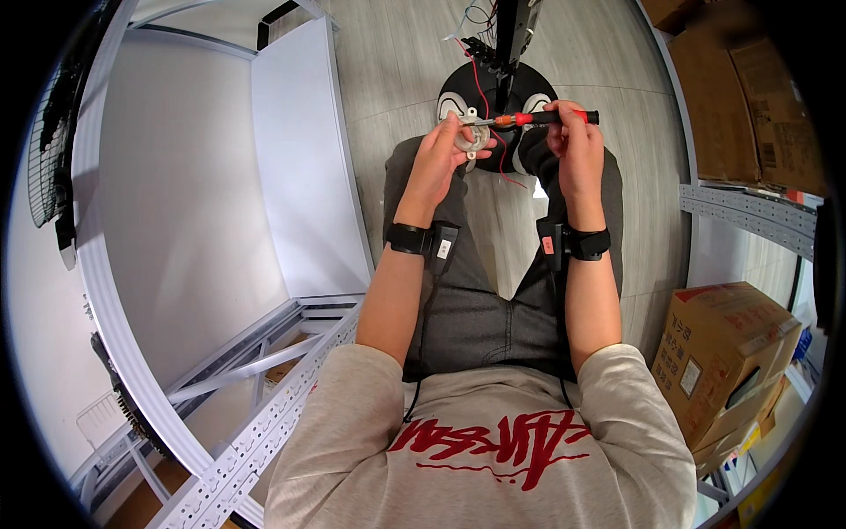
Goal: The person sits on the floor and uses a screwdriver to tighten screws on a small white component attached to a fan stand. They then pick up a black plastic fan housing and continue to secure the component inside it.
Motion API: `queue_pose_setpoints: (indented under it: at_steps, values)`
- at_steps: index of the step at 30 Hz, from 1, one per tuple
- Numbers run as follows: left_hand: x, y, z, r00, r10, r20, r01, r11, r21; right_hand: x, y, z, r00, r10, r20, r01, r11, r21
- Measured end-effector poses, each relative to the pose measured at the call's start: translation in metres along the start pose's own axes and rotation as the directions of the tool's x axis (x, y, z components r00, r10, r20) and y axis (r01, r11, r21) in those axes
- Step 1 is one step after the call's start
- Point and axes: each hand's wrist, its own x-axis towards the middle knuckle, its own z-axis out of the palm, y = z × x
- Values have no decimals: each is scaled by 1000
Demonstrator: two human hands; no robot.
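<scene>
One black wire grille (44, 163) shows at the far left, just outside the curved white frame (132, 300), and a white panel (304, 159) stands toward that frame's right side, beside the grey floor (388, 70). Next comes the left hand (432, 163), gripping a clear round part (473, 138) with small mounting tabs, which it holds up in front of a black round base (527, 81). From that base rises a dark post (506, 44), and a thin red wire (478, 77) runs down past the clear part, its loose end reaching beyond the base's near edge. Farther right, the right hand (577, 150) is closed around the handle of a red-and-black screwdriver (530, 118); its shaft points left across the clear part, though whether the tip sits in a screw is too small to tell. Rightmost are brown cardboard boxes (727, 106) above a perforated beam (749, 207), with a taped carton (718, 353) lower down
</scene>
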Motion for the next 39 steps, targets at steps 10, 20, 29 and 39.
queue_pose_setpoints:
  at_steps: [10, 20, 29, 39]
  values:
    - [0, -2, -2, 999, 43, -5, -43, 999, 23, 1, -5, -6, 993, -43, -113, 52, 995, 80]
    - [-3, 1, 3, 980, 189, -65, -184, 980, 81, 0, -7, -8, 982, -111, -153, 120, 991, 52]
    - [-1, -4, 1, 967, 224, -119, -215, 973, 89, -8, -9, 0, 977, -189, -98, 184, 981, -57]
    - [0, -3, 0, 970, 180, -162, -173, 983, 59, -14, -11, 7, 973, -222, -55, 214, 968, -129]
